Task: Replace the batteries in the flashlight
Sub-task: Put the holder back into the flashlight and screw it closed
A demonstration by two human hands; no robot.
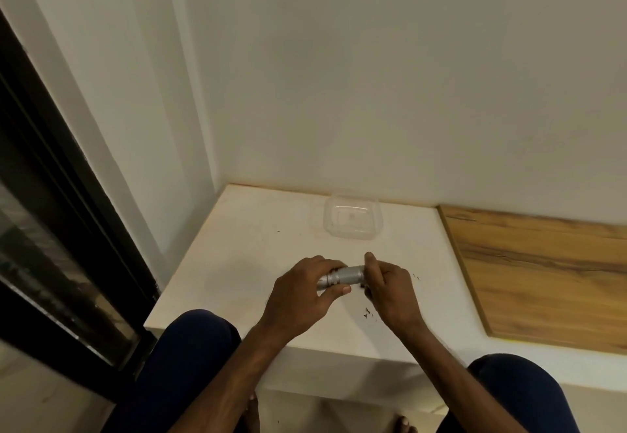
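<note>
A short silver flashlight (346,276) with a knurled body lies level between both hands, just above the white ledge (237,256). My left hand (302,296) wraps its left end, thumb under the body and fingers over the top. My right hand (390,283) grips its right end, where a dark part shows between the fingers. The ends of the flashlight are hidden by the fingers. No loose batteries are in sight.
A clear plastic container (351,218) stands on the ledge near the wall, behind the hands. Small dark specks (369,313) lie on the ledge by my right wrist. A wooden panel (543,273) adjoins the ledge on the right. A dark window frame (68,229) runs along the left.
</note>
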